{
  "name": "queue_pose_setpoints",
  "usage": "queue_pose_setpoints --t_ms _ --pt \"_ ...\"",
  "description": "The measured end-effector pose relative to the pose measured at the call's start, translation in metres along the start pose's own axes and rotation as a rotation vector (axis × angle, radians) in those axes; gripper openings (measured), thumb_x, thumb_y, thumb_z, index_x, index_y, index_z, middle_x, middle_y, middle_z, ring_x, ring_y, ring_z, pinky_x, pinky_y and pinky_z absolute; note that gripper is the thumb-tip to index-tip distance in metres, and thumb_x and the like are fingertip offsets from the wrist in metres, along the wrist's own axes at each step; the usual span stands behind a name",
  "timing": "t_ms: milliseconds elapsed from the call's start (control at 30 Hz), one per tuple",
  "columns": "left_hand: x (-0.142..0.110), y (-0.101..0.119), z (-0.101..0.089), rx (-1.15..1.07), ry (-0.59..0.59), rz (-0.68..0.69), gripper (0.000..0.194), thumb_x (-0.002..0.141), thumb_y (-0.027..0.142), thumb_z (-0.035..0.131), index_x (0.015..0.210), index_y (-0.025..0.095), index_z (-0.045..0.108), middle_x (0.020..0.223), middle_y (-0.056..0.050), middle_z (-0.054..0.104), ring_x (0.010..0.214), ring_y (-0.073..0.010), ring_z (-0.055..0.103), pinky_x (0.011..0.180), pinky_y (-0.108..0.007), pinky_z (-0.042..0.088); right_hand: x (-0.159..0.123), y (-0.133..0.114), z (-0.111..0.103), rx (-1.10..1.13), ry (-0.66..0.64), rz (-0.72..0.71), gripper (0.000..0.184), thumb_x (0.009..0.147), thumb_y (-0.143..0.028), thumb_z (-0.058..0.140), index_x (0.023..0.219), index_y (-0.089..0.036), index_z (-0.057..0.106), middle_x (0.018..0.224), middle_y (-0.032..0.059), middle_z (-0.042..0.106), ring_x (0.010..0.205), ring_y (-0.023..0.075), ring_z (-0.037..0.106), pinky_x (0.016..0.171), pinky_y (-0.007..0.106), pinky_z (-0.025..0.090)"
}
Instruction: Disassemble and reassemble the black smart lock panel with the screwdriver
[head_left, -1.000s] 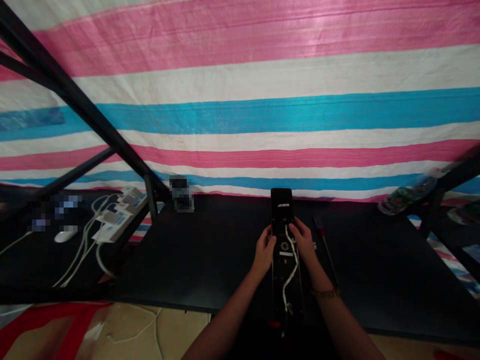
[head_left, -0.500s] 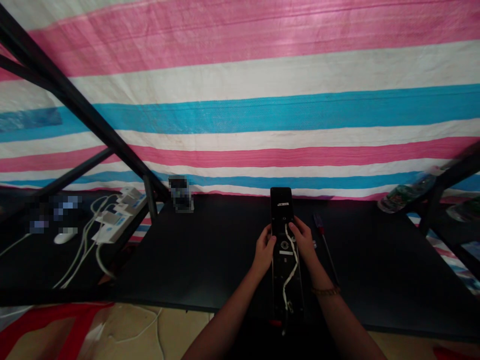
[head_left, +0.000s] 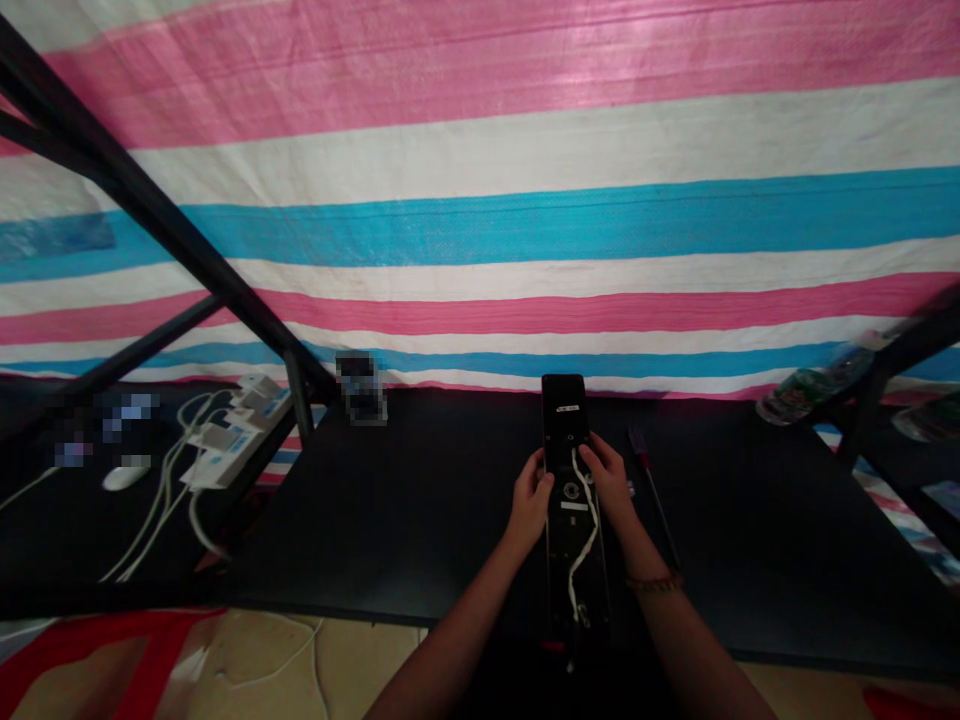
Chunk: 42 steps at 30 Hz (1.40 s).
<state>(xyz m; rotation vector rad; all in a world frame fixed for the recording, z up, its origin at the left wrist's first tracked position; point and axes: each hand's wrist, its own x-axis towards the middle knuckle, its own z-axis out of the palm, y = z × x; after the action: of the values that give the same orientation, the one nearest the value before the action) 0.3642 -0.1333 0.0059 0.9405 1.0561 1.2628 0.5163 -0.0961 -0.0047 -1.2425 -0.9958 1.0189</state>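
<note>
A long black panel (head_left: 564, 400), rounded at its far end and marked with small white labels, lies lengthwise in front of me. My left hand (head_left: 531, 500) grips its left edge, thumb on top. My right hand (head_left: 609, 480) is closed round the right edge, with the thumb resting on the face near the cable's upper end. A white cable (head_left: 592, 540) winds down the panel toward my body. Just right of my right hand lies a long thin tool with a dark handle and red collar, perhaps a screwdriver (head_left: 651, 480). The fingertips under the panel are hidden.
The black table (head_left: 390, 500) runs beneath my hands. A white power strip (head_left: 232, 450) with cables and a white mouse (head_left: 126, 474) sit on the left. A blurred-out object (head_left: 361, 388) stands at the back left. A plastic bottle (head_left: 795, 397) lies by the right frame.
The view has shifted very slightly. Both hands keep the same hold on the panel, and nothing else has visibly moved.
</note>
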Motion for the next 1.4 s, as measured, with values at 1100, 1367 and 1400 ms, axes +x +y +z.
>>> queue_pose_setpoints --t_ms 1100,1367,1400 --pt "0.0005 -0.0004 0.0004 -0.002 0.002 0.003 0.045 0.086 0.041 0.068 0.125 0.018 0.067 0.108 -0.007 0.075 0.095 -0.0213 0.069 0.088 -0.033 0.056 -0.0008 -0.0023 0.0008 0.000 0.004 0.004 0.062 0.074 -0.063 0.076 0.117 -0.018 0.076 0.122 0.0139 0.076 0.114 0.0354 0.070 0.104 0.054 0.052" --pt "-0.0005 0.0012 0.0003 -0.001 -0.005 0.007 0.048 0.086 0.043 0.069 0.126 0.018 0.066 0.105 -0.007 0.075 0.094 -0.0216 0.069 0.086 -0.033 0.056 -0.0009 -0.0005 0.0003 0.020 0.007 0.020 0.063 0.073 -0.063 0.078 0.118 -0.019 0.076 0.122 0.0143 0.076 0.115 0.0358 0.070 0.105 0.054 0.052" --pt "-0.0004 0.0009 0.0001 0.000 -0.004 0.008 0.048 0.086 0.044 0.069 0.126 0.017 0.066 0.105 -0.007 0.075 0.094 -0.0217 0.069 0.087 -0.033 0.056 -0.0007 0.0000 0.0002 0.018 0.008 0.018 0.063 0.073 -0.063 0.078 0.118 -0.019 0.076 0.122 0.0144 0.076 0.116 0.0357 0.070 0.105 0.054 0.052"
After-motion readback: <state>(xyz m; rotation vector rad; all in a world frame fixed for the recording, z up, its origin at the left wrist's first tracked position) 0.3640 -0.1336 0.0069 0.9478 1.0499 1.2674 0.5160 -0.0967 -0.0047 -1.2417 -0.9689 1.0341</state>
